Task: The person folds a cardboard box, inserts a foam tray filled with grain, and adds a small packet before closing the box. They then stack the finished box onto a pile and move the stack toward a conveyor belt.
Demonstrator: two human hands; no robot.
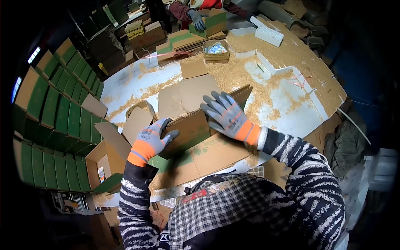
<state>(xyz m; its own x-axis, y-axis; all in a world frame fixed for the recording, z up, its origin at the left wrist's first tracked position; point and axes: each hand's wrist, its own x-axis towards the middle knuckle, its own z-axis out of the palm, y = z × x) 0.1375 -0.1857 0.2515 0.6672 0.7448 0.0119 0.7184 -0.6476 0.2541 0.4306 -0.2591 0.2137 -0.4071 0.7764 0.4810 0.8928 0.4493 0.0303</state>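
Note:
A brown and green cardboard box (187,132) stands on the table in front of me, its flaps spread out and the far flap (187,93) lying away from me. My left hand (152,138), in a grey and orange glove, grips the box's left end, with the thumb on the near side and fingers over the edge. My right hand (228,116), gloved alike, lies with fingers stretched out across the box's right end, beside a raised flap (241,96). Whether its palm presses on the cardboard is hidden. Flat printed cardboard (221,155) lies under the box on the near side.
Green boxes (58,104) are stacked at the left, near an open box (104,160). A basket of small packets (216,49) and a white foam block (268,36) sit on the sawdust-strewn table (137,75). Across it, a co-worker's gloved hand (197,20) touches another box (213,23).

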